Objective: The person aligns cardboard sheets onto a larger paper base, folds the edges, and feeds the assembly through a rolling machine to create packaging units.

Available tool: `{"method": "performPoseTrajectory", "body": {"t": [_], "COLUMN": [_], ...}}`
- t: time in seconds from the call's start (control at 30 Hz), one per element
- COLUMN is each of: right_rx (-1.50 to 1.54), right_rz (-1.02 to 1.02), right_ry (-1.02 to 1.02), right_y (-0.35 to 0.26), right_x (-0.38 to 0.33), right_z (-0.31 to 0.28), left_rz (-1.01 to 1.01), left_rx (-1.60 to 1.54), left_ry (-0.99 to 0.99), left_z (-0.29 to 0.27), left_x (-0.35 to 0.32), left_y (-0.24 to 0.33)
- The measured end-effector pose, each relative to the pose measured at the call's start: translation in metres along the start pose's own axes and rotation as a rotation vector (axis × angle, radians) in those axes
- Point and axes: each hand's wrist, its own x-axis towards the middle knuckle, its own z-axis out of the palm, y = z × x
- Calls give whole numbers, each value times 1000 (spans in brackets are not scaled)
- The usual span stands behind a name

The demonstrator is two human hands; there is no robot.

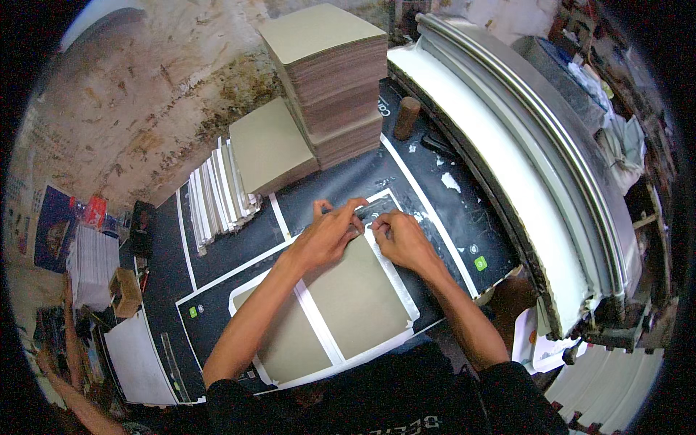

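Two grey boards, the left board [293,341] and the right board [362,293], lie flat on a white paper sheet. A white strip [319,322] runs between them, and the sheet's white paper edge [415,319] frames their outer sides. At the right board's far corner, my left hand [330,233] is closed with its fingers curled; what it pinches is hidden. Close beside it, my right hand [401,238] is closed, thumb and fingertips pinching the white paper edge near that corner.
Behind my hands rise a tall board stack [333,87] and a lower board stack [272,145], with folded white sheets [221,192] alongside. A wooden cylinder [407,118] stands near a large curved machine [522,159] at right. Another person's arm [72,391] shows at lower left.
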Motion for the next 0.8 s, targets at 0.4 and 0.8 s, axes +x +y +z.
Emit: {"method": "performPoseTrajectory", "body": {"t": [0.4,0.8], "right_rx": [164,-206], "right_rz": [-311,-262], "right_ry": [4,-218], "right_y": [-9,-22], "right_x": [-24,-33], "right_z": [3,16], "left_rz": [42,-408], "left_rx": [393,148], "left_ry": [-51,184], "left_z": [8,32], "left_x": [-51,-86], "left_y": [3,84]}}
